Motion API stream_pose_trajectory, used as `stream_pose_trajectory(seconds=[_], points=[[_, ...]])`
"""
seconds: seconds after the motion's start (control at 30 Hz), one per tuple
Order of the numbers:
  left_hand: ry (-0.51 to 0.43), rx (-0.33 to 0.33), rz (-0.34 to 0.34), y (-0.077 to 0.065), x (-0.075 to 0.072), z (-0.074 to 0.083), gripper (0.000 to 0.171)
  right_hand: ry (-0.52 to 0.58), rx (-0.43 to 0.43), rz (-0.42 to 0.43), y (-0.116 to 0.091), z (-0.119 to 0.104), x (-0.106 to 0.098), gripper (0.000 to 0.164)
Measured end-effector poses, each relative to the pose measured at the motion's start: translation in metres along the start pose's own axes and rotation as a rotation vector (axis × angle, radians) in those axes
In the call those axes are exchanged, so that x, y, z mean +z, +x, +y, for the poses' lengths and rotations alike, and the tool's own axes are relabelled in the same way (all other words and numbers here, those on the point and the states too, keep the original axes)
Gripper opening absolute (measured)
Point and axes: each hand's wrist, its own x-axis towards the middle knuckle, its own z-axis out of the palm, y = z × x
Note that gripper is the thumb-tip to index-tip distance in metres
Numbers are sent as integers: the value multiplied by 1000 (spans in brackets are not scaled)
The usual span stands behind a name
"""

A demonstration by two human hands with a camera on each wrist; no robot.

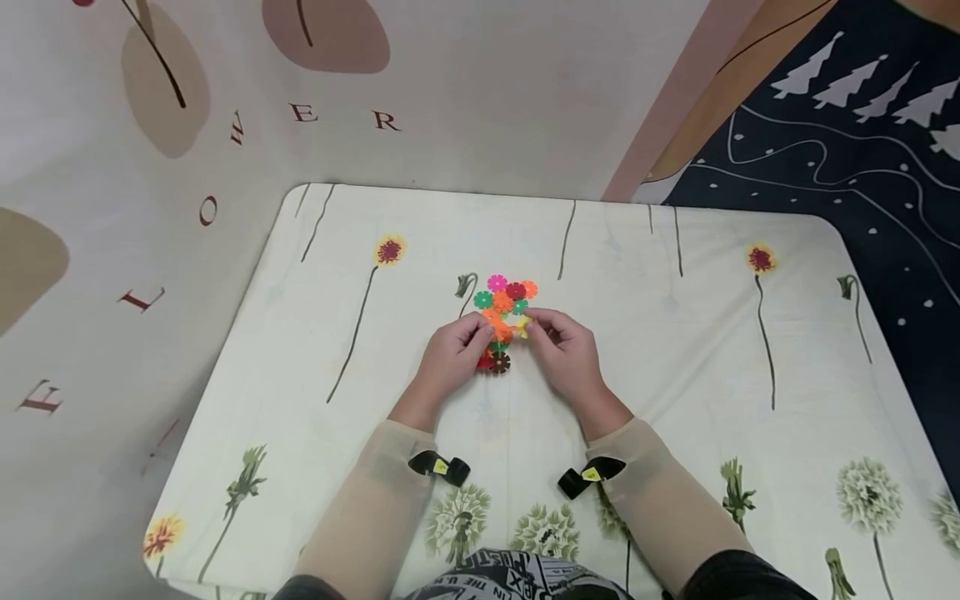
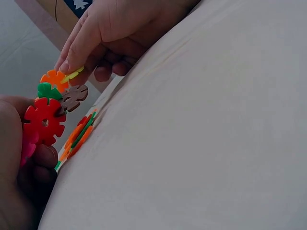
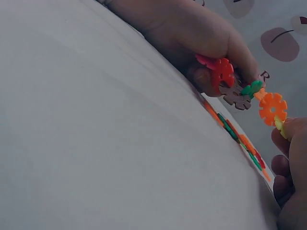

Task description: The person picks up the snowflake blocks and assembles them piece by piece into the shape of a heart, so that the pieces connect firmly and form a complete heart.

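A joined chain of notched plastic discs is held up between both hands. In the left wrist view it shows a red disc, a brown disc, a green disc, and an orange disc. My left hand grips the chain near its red and pink end, thumb and fingers around it. At the other end, my right hand pinches a yellow disc between thumb and forefinger, right against the orange disc. The right hand's other fingers are curled in.
Several loose discs lie flat on the table just beyond the hands, among them a pink disc, a dark red disc and a green disc. A flower-print cloth covers the table. Behind it hangs a patterned curtain.
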Motion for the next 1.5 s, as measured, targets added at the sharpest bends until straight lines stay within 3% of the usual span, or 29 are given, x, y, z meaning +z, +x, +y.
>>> stream_pose_trajectory(seconds=[0.2,0.37,0.5,0.73,0.8,1.07,1.33,1.5], points=[[-21,-1,22,-1,1,0,23,-104,13,36,2,0,0,20],[-38,8,47,-1,1,0,23,-224,-2,1,5,1,1,21],[-61,23,72,0,2,-2,22,-310,-3,-69,7,1,0,27],[-96,18,101,0,2,-3,19,-515,30,-280,6,-1,1,52],[-106,13,106,0,2,-3,18,-545,12,-305,6,0,2,51],[-106,46,103,0,2,-5,17,-546,-71,-295,5,-1,-1,50],[-89,121,116,2,2,-6,14,-569,-73,-271,4,-2,-1,20],[-100,69,86,1,2,-5,7,-571,-95,-268,4,0,-1,18]])
